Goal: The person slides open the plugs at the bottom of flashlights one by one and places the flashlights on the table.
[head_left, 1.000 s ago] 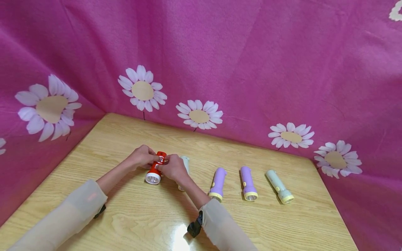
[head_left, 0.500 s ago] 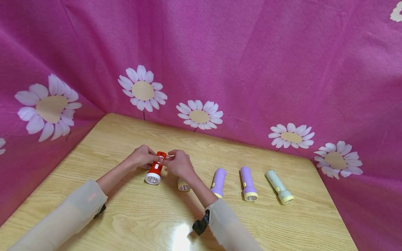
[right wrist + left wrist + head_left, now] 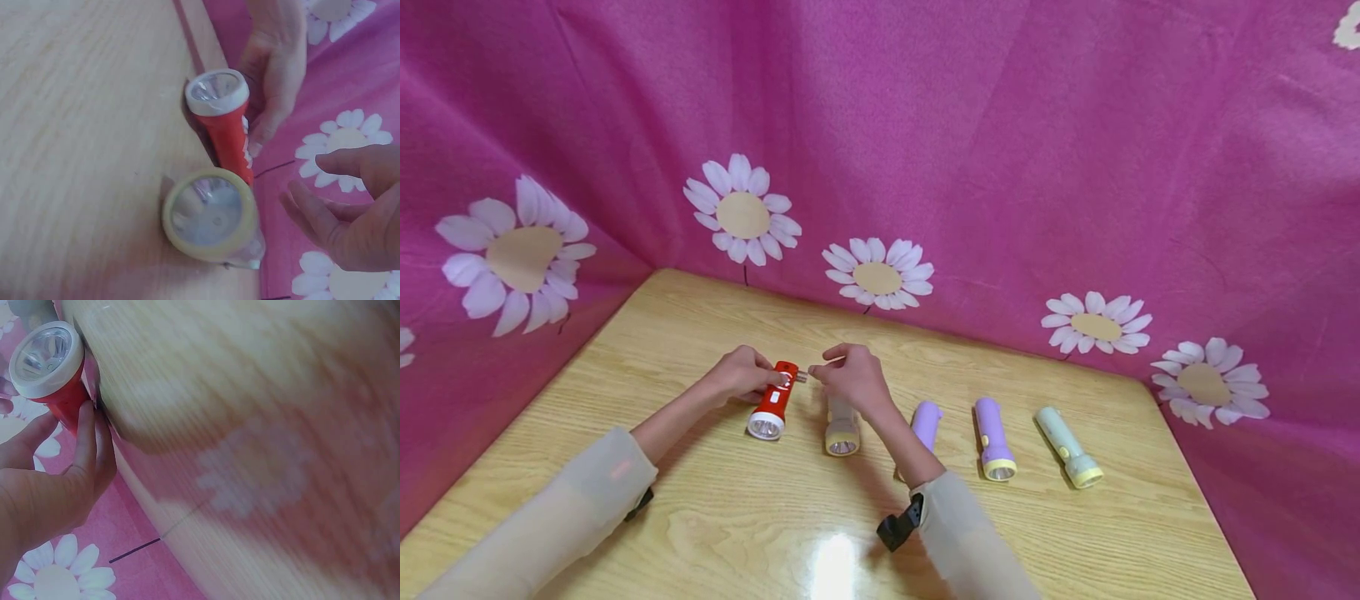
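My left hand grips a red flashlight with a white lens ring, its thumb across the upper body. Two metal plug prongs jut from the flashlight's right side near the tail. In the left wrist view, the fingers and thumb sit on either side of the red barrel. My right hand hovers just right of the prongs. Nothing is between its parted thumb and fingers in the right wrist view. Below that hand lies a pale green flashlight with a cream lens ring, its tail partly hidden.
Rightward on the wooden table lie a purple flashlight partly behind the right forearm, another purple flashlight and a pale green flashlight. A magenta cloth with white flowers walls the back and sides.
My right hand has let go of the red flashlight and moved right. The metal prongs now show at its side. My left hand and the flashlight have stayed in place.
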The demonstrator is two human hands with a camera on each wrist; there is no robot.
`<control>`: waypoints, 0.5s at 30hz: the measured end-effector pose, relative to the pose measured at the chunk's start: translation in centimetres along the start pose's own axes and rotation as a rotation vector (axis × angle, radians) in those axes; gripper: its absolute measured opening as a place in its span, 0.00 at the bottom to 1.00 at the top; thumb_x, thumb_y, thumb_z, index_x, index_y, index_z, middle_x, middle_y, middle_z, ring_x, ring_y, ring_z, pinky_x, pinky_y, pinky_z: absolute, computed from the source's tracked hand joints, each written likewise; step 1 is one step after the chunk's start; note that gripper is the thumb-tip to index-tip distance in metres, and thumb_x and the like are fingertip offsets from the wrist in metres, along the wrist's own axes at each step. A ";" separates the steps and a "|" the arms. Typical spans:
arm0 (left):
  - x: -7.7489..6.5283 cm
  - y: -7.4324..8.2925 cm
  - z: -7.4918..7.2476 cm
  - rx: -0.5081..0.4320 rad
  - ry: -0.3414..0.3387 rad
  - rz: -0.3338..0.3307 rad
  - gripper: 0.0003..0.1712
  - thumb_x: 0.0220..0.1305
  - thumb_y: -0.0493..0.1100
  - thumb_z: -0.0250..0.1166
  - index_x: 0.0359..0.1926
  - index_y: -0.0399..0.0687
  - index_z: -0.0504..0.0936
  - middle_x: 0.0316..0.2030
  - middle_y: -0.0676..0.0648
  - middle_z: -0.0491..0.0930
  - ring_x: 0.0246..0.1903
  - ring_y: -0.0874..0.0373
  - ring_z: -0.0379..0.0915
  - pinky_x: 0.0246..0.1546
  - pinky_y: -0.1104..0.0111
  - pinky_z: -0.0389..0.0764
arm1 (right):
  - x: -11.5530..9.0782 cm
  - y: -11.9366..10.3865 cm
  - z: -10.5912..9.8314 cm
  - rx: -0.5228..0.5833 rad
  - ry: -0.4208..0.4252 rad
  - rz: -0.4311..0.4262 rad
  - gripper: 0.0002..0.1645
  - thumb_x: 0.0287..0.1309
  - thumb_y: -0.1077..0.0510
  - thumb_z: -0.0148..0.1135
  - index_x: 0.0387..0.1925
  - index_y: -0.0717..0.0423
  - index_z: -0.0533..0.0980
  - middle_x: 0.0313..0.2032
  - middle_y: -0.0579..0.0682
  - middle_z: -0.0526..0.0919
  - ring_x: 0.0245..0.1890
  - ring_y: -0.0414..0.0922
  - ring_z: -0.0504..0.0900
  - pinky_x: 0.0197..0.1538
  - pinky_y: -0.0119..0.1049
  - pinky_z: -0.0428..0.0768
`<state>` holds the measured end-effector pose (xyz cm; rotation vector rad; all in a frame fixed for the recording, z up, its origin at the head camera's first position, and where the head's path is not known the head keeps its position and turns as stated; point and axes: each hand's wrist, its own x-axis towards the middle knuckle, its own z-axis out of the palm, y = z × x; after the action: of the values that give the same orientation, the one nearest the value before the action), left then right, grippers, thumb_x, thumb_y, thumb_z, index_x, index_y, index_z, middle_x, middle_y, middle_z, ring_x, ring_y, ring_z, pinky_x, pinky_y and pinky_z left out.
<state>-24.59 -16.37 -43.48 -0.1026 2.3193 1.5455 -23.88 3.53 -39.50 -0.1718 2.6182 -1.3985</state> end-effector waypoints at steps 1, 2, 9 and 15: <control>0.0 0.0 0.0 0.003 0.002 0.001 0.21 0.65 0.37 0.66 0.51 0.22 0.75 0.38 0.36 0.83 0.31 0.58 0.80 0.30 0.68 0.86 | 0.0 0.0 -0.2 -0.009 0.009 -0.008 0.23 0.57 0.56 0.73 0.50 0.67 0.79 0.34 0.54 0.86 0.30 0.51 0.88 0.32 0.34 0.83; 0.0 0.0 0.0 0.005 0.004 0.001 0.22 0.65 0.37 0.66 0.51 0.22 0.75 0.38 0.36 0.83 0.31 0.58 0.80 0.31 0.68 0.86 | 0.1 0.0 -0.4 -0.020 0.018 -0.012 0.23 0.57 0.56 0.73 0.49 0.67 0.79 0.34 0.54 0.86 0.29 0.50 0.87 0.32 0.34 0.83; 0.0 -0.1 0.0 0.009 0.005 0.017 0.19 0.65 0.37 0.66 0.49 0.23 0.77 0.36 0.38 0.84 0.31 0.59 0.80 0.31 0.68 0.86 | 0.2 0.6 -1.4 -0.109 0.075 -0.027 0.21 0.56 0.57 0.73 0.47 0.66 0.80 0.36 0.55 0.86 0.24 0.43 0.86 0.32 0.33 0.83; 0.0 -0.1 0.0 -0.001 -0.002 0.038 0.16 0.64 0.36 0.67 0.45 0.24 0.79 0.30 0.44 0.84 0.28 0.60 0.80 0.30 0.68 0.86 | 0.1 1.3 -1.7 -0.181 0.093 -0.011 0.22 0.56 0.55 0.73 0.48 0.66 0.80 0.35 0.56 0.86 0.24 0.42 0.85 0.32 0.34 0.82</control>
<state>-24.53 -16.43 -43.55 -0.0576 2.3321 1.5644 -24.38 5.63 -39.62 -0.1467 2.8238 -1.1989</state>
